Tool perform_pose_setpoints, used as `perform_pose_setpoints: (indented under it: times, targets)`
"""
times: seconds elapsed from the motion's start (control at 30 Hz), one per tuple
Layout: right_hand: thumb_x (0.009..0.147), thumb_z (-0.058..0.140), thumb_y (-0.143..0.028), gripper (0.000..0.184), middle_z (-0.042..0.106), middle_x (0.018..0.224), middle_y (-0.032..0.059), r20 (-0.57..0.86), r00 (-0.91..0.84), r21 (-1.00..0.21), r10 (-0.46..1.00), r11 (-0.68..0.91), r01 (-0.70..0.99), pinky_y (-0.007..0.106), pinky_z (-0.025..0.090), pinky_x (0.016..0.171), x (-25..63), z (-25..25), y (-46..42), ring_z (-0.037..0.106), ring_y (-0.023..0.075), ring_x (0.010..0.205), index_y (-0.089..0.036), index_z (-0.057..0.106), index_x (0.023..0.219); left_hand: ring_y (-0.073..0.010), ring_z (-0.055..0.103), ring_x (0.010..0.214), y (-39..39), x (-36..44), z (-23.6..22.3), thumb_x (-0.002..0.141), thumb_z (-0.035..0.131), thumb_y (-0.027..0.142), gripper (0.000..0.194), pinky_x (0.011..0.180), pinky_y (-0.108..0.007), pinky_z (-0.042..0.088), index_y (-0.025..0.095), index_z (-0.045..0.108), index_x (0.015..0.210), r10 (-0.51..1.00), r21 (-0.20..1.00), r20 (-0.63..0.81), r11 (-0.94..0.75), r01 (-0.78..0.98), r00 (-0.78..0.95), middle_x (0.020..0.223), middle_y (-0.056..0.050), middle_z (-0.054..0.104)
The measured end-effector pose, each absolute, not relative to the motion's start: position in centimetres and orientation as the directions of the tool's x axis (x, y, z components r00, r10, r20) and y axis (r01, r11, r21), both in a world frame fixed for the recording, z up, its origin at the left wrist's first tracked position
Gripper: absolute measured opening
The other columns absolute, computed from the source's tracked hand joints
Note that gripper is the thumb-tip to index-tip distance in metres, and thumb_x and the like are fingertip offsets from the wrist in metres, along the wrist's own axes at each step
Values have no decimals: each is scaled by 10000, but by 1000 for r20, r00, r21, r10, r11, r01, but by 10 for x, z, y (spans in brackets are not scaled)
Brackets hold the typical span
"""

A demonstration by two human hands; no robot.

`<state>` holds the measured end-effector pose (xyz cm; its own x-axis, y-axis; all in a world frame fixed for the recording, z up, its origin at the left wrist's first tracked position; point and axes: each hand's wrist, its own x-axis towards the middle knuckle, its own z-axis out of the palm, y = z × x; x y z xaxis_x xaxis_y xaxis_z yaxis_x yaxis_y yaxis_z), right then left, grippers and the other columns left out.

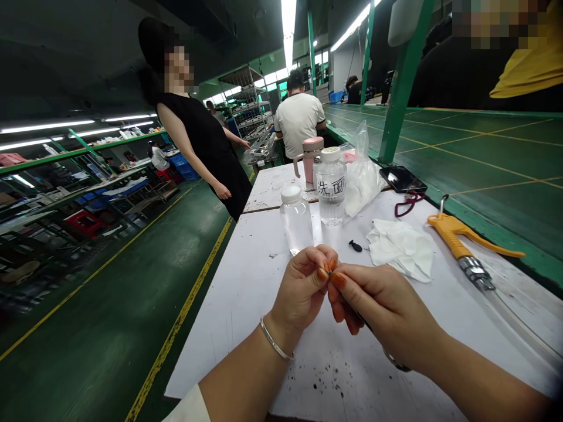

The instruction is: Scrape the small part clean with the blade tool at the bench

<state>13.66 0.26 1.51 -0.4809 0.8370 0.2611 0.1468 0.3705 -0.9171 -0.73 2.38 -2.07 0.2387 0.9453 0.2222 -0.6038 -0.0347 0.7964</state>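
A: Please, where is the small dark piece (329, 272), exactly?
B: It is at the meeting point of both hands, above the surface (246, 264). I take twelve o'clock as straight away from the person.
A: And how are the fingers?
B: On the left hand (303, 287), the thumb and forefinger are pressed together upon it. The right hand (378, 293) comes from four o'clock and pinches at the same place, so neither hand is nearer.
A: Which way does its long axis go?
B: This I cannot tell; the fingertips cover almost all. Under the right palm a dark edge (367, 325) runs toward between four and five o'clock, but I am not sure whether it belongs to the piece.
A: Does something lie close by?
B: Yes, a black bulb-shaped part (355, 246) lies between one and two o'clock from the fingertips, apart from them, with the right hand seemingly nearer. The white cloth (400, 249) is just beyond it, toward between two and three.
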Motion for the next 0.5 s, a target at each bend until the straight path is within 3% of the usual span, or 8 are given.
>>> perform_pose_setpoints:
  times: [0.17, 0.5]
  targets:
    - [1019, 397, -279, 431, 569, 487, -35, 282, -487, -906, 826, 396, 148, 196, 423, 474, 137, 15, 3, 561, 86, 434, -192, 588, 643, -61, 486, 613, 25, -8, -22, 739, 823, 368, 363, 557, -196, 430, 174, 523, 676, 933, 787, 247, -35, -616, 262, 802, 16, 490]
    - [1032, 402, -307, 439, 567, 503, -31, 286, -489, -923, 824, 374, 90, 196, 417, 474, 136, 13, 1, 557, 85, 453, -185, 591, 655, -66, 536, 674, 25, -8, -23, 745, 823, 346, 355, 614, -191, 475, 168, 524, 671, 928, 741, 250, 1, -671, 278, 826, 15, 496]
